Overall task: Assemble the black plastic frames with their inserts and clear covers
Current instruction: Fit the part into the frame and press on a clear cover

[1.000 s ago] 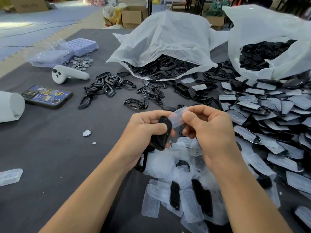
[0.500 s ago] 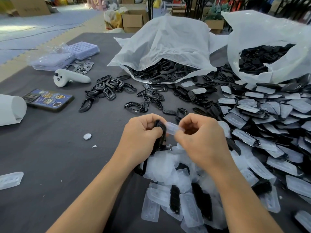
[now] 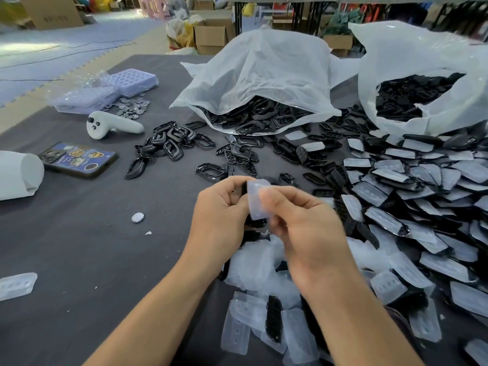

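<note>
- big warehouse-type room with cardboard boxes at the back, and up front a dark grey cloth-covered worktop (image 3: 79,260) with parts scattered all over it.
- left hand (image 3: 219,215): fingers curled round a black plastic frame (image 3: 255,223), held up off the worktop dead centre of the view. the hand hides most of it, only a dark edge shows.
- right hand (image 3: 303,228): thumb and fingers pinch a clear plastic cover (image 3: 257,200) and hold it flat against the frame. it's a bit blurry, so i can't tell if it has clicked in. my guess is not yet.
- which way it points: the cover's long axis runs roughly top to bottom in the view, leaning slightly, with the broad face turned toward the camera. the frame seems lined up with it, but too much is hidden to be sure.
- done so far: a big heap of covered pieces (image 3: 422,196) spreads across the right side, so plenty are finished, i'd say.
- still to go: a white plastic bag (image 3: 264,75) spilling black rings, a second white bag (image 3: 422,62) with more black parts, loose black frames (image 3: 169,143) on the worktop, and a pile of loose clear covers (image 3: 253,265) right under the hands. looks like loads left, honestly.
</note>
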{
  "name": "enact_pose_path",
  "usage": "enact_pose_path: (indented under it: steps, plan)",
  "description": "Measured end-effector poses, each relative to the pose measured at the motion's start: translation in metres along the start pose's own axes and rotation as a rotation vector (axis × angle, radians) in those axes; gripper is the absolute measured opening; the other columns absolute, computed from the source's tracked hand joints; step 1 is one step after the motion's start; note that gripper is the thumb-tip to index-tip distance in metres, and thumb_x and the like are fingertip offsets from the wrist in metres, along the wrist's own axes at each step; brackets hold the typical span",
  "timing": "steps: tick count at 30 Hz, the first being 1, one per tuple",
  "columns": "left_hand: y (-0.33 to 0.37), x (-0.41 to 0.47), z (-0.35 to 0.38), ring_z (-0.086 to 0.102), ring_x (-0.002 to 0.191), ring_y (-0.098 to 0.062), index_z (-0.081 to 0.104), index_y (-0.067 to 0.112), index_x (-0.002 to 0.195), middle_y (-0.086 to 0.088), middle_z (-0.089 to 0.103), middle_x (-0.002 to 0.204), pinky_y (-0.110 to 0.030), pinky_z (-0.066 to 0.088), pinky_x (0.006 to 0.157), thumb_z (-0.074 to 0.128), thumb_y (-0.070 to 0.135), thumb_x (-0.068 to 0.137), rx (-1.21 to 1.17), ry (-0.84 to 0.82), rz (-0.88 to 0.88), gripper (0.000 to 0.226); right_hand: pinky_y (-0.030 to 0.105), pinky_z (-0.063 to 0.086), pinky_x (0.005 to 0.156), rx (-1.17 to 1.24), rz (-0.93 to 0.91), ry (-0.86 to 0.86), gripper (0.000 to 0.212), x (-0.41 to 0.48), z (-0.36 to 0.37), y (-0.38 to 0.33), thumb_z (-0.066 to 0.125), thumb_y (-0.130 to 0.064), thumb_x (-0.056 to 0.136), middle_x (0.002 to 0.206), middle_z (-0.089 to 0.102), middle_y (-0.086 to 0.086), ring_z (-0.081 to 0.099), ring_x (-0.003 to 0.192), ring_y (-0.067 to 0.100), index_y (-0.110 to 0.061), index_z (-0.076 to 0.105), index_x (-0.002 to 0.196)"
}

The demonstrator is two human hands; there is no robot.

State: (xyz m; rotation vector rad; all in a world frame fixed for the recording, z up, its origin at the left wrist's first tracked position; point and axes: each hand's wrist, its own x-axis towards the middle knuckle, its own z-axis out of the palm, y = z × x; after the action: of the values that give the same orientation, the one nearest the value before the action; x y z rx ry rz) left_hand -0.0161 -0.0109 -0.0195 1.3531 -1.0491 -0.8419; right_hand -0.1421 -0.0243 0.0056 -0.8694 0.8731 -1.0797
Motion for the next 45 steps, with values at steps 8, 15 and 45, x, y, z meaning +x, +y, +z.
enact_pose_path:
  steps: [8,15,45]
  plan:
    - [0.007,-0.007,0.008,0.075,0.077,-0.02,0.081,0.022,0.11,-0.014,0.079,0.094,-0.027,0.059,0.062,0.075,0.009,0.089,-0.455,-0.088,-0.233,0.025,0.032,0.062,0.065,-0.247,-0.134,0.212,0.013,0.005,-0.002,0.006,0.081,-0.011,0.083,0.071,0.076,0.006,0.071,0.067,0.016,-0.02,0.082,0.074]
    - [0.007,-0.003,0.001,0.075,0.103,-0.024,0.068,0.011,0.131,-0.012,0.077,0.119,-0.037,0.063,0.08,0.045,-0.012,0.098,-0.603,-0.307,-0.272,0.046,0.034,0.063,0.075,-0.202,-0.058,0.184,0.012,0.012,-0.012,-0.001,0.081,-0.006,0.083,0.084,0.08,0.004,0.077,0.084,0.021,-0.016,0.082,0.077]
    - [0.008,-0.003,0.005,0.075,0.103,-0.022,0.073,0.012,0.118,-0.011,0.076,0.12,-0.031,0.062,0.078,0.046,-0.016,0.098,-0.555,-0.257,-0.212,0.044,0.011,0.048,0.059,-0.572,-0.341,0.387,0.008,0.011,-0.006,0.014,0.084,-0.029,0.079,0.069,0.073,-0.016,0.069,0.068,0.001,-0.027,0.078,0.074]
